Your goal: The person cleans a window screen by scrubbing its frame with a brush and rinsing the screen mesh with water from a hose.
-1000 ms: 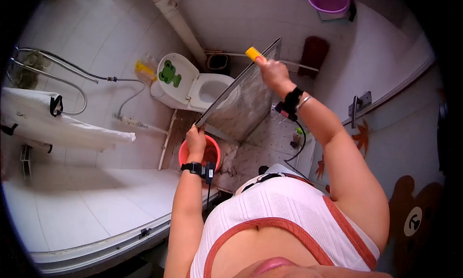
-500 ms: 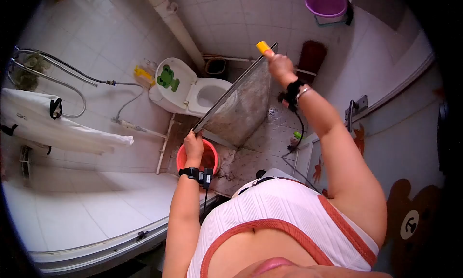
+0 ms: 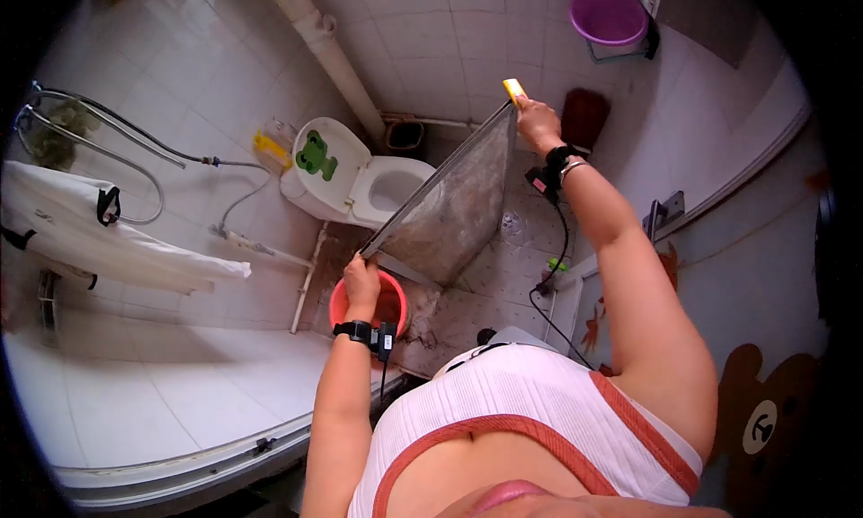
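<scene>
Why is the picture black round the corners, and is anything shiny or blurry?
In the head view, the wide lens probably makes the corners black and bends the tile lines on the back wall; the left wall has pale glare near the top; the grey panel and right hand show no strong blur.

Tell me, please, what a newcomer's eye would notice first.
Probably the grimy framed panel, slanting mid-picture from the left hand to the right hand, which grips a yellow object. Next come the red bucket below the left hand and the green frog sticker on the toilet lid.
</scene>
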Demonstrator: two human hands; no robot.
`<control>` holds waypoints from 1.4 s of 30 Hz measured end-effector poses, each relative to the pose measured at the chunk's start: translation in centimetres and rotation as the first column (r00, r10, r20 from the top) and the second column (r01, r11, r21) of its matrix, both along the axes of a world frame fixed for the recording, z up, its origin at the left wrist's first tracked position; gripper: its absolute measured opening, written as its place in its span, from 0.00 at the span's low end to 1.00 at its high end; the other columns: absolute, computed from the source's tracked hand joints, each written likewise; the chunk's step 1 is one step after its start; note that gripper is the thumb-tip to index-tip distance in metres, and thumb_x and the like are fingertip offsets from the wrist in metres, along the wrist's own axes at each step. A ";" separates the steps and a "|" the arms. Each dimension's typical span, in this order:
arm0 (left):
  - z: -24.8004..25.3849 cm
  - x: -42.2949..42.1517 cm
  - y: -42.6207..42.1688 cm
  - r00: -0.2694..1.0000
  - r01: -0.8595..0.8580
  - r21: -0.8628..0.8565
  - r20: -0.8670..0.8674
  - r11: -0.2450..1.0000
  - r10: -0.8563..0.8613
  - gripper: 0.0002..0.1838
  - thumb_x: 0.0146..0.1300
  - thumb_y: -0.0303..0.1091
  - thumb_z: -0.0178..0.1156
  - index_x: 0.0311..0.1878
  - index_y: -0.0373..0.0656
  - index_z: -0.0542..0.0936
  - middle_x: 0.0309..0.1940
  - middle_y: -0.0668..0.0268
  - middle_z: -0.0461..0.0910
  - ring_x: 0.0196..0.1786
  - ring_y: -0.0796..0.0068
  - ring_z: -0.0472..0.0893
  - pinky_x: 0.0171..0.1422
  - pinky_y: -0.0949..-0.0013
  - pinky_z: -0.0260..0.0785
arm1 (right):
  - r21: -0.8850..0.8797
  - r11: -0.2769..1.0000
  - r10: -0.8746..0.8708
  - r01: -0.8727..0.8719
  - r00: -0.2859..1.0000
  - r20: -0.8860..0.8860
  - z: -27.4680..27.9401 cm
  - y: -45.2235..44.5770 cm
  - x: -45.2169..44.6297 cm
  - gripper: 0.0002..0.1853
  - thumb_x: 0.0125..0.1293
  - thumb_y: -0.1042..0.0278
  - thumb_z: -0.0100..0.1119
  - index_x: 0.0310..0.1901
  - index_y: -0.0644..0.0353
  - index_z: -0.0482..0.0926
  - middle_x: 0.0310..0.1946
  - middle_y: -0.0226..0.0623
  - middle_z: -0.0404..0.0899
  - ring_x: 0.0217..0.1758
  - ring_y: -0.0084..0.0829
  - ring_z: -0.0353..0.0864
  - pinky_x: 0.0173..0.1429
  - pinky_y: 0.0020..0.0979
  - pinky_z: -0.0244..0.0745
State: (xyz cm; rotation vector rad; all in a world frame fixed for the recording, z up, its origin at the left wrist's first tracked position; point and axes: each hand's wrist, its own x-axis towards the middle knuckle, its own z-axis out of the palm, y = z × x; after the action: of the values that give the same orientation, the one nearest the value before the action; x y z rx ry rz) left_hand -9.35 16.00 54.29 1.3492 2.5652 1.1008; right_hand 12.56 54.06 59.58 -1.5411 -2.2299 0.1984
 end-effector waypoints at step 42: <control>0.2 -0.6 0.4 0.999 -0.026 0.037 -0.022 0.999 0.027 0.11 0.59 0.35 0.55 0.37 0.36 0.77 0.30 0.46 0.77 0.37 0.45 0.76 0.38 0.53 0.68 | 0.136 0.876 0.462 -0.462 0.886 0.031 0.4 -17.9 -5.3 0.20 0.62 0.66 0.49 0.57 0.41 0.67 0.26 0.44 0.75 0.25 0.41 0.79 0.26 0.38 0.76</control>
State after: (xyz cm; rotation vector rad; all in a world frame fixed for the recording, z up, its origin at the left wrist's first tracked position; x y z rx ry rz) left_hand -9.91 16.43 54.47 1.3464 2.5989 1.1493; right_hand 7.23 36.12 59.95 -0.9119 -2.5190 0.1764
